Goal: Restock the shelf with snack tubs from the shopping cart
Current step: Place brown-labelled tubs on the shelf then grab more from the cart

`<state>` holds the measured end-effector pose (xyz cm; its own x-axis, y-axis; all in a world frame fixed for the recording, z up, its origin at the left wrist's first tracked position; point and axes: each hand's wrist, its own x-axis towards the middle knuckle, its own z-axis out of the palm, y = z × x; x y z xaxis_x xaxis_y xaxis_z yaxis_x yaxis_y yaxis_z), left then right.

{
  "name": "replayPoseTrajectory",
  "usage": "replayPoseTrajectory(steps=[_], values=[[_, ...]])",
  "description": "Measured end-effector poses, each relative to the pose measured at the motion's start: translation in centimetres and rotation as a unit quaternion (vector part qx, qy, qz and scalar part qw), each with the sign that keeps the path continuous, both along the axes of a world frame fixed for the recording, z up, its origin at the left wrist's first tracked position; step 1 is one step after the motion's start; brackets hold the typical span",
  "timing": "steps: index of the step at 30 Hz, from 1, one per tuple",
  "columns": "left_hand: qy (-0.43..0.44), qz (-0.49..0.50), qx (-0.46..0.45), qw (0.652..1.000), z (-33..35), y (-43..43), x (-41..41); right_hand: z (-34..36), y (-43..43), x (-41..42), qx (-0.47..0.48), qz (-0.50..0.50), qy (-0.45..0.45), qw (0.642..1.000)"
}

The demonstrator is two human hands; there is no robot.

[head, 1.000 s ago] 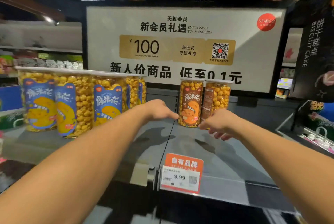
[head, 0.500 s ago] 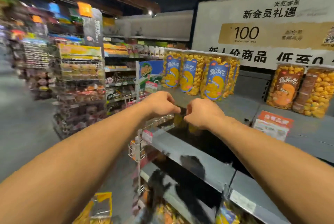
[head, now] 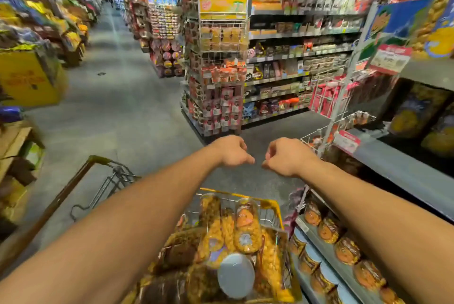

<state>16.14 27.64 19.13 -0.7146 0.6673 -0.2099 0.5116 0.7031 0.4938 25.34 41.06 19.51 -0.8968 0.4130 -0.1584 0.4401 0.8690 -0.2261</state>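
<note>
Swung from shelf (head: 405, 171), left hand (head: 233, 151) and right hand (head: 285, 156) hover above snack tubs (head: 245, 227) in cart (head: 276, 205), loosely curled, empty

**Wire, clear plastic and dull grey metal**

We are looking at a shopping cart (head: 276, 206) of thin bright metal wire, its rim capped in yellow plastic. The snack tubs (head: 245, 228) lying in it are showing clear, glossy plastic walls under shiny printed labels, and one lid (head: 235, 275) is reading as smooth, pale and matt. The shelf (head: 403, 171) is looking like grey painted metal with a dull finish. The floor (head: 122, 107) is giving off a soft sheen, smooth and grey.
</note>
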Motion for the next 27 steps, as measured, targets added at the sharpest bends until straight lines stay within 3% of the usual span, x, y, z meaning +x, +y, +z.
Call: replayPoseTrajectory(steps=[11, 21, 27], values=[[-0.111, 0.038, -0.125, 0.985, -17.1, -10.4, -4.4, -17.9, -9.5, -4.9, -0.117, 0.081, -0.149, 0.979], [-0.045, 0.012, -0.291, 0.956, -28.6, -15.1, -4.3, -27.4, -10.9, -8.3, -0.161, 0.083, -0.224, 0.958], [-0.025, -0.023, -0.257, 0.966, -32.6, -15.0, -4.3, -30.8, -10.8, -10.3, -0.151, 0.077, -0.239, 0.956]])
